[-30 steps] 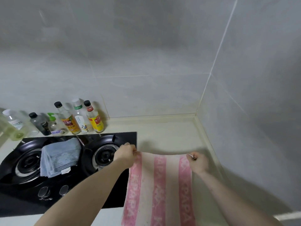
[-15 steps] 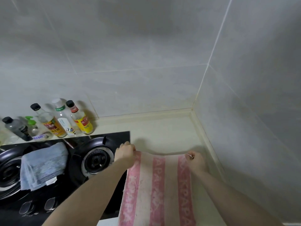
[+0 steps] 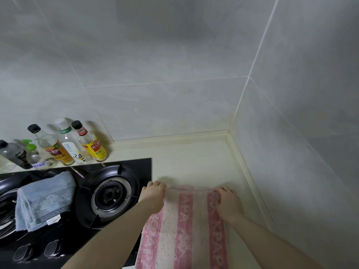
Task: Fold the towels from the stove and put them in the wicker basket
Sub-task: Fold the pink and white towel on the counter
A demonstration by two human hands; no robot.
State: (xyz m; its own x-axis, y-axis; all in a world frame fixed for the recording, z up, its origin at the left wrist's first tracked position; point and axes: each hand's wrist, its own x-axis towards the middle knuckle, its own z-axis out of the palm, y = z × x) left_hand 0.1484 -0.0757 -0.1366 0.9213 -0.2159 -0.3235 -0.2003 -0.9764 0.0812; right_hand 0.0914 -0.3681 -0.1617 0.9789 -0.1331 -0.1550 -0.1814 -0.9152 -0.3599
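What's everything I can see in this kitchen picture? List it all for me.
pink-striped towel: 1, pink and cream, flat on the counter right of the stove
blue towel: 1, blue-grey, draped between the burners
stove: 1, black, left
bottles: about 6, mostly clear, some with yellow labels, behind the stove
counter: 1, cream, in the corner
wall tiles: grey
left hand: on the pink-striped towel's far left corner
right hand: on its far right corner

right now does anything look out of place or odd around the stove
Yes: a blue towel lies draped across the stove, sagging over the left burner's edge, an odd place for cloth. The bottles stand upright; nothing looks spilled.
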